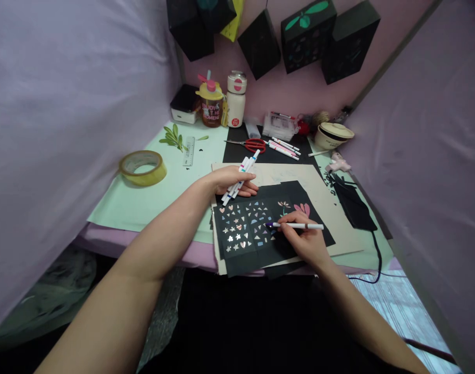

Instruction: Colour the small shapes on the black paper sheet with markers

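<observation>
Several white markers [241, 177] lie across the palm of my left hand [232, 180], under its thumb, above the upper left part of a black sheet. My right hand [304, 240] grips a white marker with a purple tip [300, 226], its tip over the middle of the black sheet [241, 261]. Rows of small cut-out shapes, hearts, stars and triangles, cover the sheet's left and middle. A pink petal shape [302, 209] and a small flower shape [283, 206] show above my right hand. Beneath the sheet is a beige board [344, 240].
A tape roll [143, 168] sits at the left. Red-handled scissors [254, 145], more markers [284, 148] and a clear box [279, 126] lie behind the board. Two bottles [211, 104] [236, 99] stand at the back. A black pouch [352, 203] with a cord lies right.
</observation>
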The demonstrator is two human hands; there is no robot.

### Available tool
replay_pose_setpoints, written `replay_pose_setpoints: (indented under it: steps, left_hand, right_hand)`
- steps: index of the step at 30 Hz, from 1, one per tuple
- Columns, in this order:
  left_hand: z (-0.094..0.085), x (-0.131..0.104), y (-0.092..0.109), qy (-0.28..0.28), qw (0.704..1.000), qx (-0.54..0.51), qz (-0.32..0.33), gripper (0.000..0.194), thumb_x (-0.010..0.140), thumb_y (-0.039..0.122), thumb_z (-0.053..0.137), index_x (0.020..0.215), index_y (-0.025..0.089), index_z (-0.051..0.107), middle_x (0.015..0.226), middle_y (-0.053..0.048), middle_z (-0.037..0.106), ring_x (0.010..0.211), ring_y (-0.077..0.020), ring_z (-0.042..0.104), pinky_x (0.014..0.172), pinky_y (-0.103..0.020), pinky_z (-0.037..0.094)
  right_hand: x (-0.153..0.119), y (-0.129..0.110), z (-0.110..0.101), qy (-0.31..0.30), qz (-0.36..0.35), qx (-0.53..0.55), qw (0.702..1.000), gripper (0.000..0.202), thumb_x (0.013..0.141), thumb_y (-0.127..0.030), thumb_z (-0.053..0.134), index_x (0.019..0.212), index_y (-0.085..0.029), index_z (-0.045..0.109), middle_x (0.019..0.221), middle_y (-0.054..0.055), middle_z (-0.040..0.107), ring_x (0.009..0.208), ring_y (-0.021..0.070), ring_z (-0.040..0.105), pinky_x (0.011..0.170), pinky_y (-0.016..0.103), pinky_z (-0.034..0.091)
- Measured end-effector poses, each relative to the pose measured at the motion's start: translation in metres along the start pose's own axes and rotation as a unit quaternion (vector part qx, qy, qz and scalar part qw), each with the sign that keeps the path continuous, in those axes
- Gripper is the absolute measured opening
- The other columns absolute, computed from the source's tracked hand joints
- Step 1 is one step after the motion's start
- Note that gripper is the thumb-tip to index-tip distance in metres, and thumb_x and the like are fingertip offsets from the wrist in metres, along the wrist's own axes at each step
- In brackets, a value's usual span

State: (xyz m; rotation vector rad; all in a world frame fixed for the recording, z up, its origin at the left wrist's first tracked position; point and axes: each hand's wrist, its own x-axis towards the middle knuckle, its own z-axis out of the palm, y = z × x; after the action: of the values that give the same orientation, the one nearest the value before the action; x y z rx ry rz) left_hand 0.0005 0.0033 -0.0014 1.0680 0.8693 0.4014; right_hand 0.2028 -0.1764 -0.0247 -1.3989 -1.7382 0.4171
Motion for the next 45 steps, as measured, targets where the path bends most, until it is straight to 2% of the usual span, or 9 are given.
replay_pose_setpoints:
  steps: [12, 19, 31, 38, 45]
  left_hand:
    - [0.0007, -0.0004, 0.0003, 0.003, 1.0, -0.004, -0.001, 0.014, 0.086, 0.023, 0.067, 0.09, 0.015, 0.057, 0.087, -0.016, 0.075, 0.081, -0.0228, 0.074, 0.076, -0.032, 0.058]
    - [0.0007, -0.0008, 0.0, -0.001, 1.0, -0.005, -0.001, 0.009, 0.089, 0.021, 0.062, 0.093, 0.014, 0.058, 0.086, -0.015, 0.076, 0.081, -0.022, 0.075, 0.076, -0.032, 0.058]
    - [0.0004, -0.001, -0.0001, -0.001, 1.0, -0.004, 0.001, 0.013, 0.087, 0.022, 0.064, 0.097, 0.014, 0.058, 0.086, -0.016, 0.075, 0.082, -0.0226, 0.074, 0.077, -0.033, 0.058]
    - [-0.0002, -0.0007, 0.0002, -0.005, 1.0, -0.006, 0.001, 0.018, 0.085, 0.023, 0.067, 0.099, 0.014, 0.058, 0.085, -0.015, 0.075, 0.083, -0.023, 0.074, 0.077, -0.033, 0.057]
    - [-0.0004, -0.0002, -0.0004, -0.003, 1.0, -0.002, 0.005, 0.013, 0.086, 0.022, 0.065, 0.093, 0.015, 0.057, 0.084, -0.015, 0.075, 0.082, -0.023, 0.074, 0.078, -0.034, 0.058]
  right_hand:
    - [0.0014, -0.0007, 0.0006, -0.004, -0.017, -0.01, 1.0, 0.007, 0.083, -0.023, 0.061, 0.08, -0.024, 0.067, 0.076, 0.001, 0.072, 0.08, 0.0216, 0.063, 0.084, 0.043, 0.048]
    - [0.0015, -0.003, -0.0002, -0.007, -0.02, -0.01, 1.0, 0.009, 0.084, -0.023, 0.059, 0.078, -0.024, 0.066, 0.074, 0.001, 0.071, 0.078, 0.0211, 0.062, 0.082, 0.041, 0.048]
    - [0.0004, -0.0027, -0.001, -0.007, -0.017, -0.005, 1.0, 0.012, 0.084, -0.024, 0.058, 0.074, -0.024, 0.064, 0.071, 0.001, 0.069, 0.076, 0.021, 0.062, 0.081, 0.042, 0.048]
    - [0.0019, -0.006, -0.001, -0.014, -0.007, -0.013, 1.0, 0.01, 0.084, -0.026, 0.059, 0.078, -0.024, 0.067, 0.072, 0.001, 0.071, 0.077, 0.0216, 0.063, 0.084, 0.043, 0.048]
    - [0.001, -0.0046, -0.0014, -0.007, -0.013, -0.008, 1.0, 0.013, 0.083, -0.025, 0.058, 0.071, -0.024, 0.063, 0.07, 0.001, 0.069, 0.076, 0.0216, 0.062, 0.08, 0.042, 0.048]
